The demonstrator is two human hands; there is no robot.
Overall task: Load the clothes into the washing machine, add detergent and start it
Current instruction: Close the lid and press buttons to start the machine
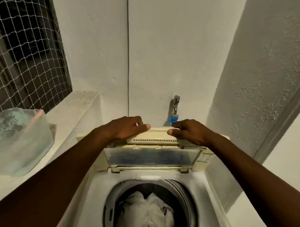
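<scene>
A white top-loading washing machine point(209, 181) stands below me, its drum open and holding white clothes point(149, 214). Its folding lid point(151, 157) is raised upright at the back, with a blue-tinted window facing me. My left hand point(126, 128) grips the lid's top edge from the left, thumb pressed on the cream handle strip. My right hand point(188, 132) holds the same edge from the right. Both arms reach forward over the drum.
A clear plastic tub point(13, 142) with bluish detergent powder sits on the white ledge point(80, 111) at left, under a netted window point(13, 55). A metal tap with a blue hose connector point(173, 118) juts from the wall behind the lid. White walls close in on the right.
</scene>
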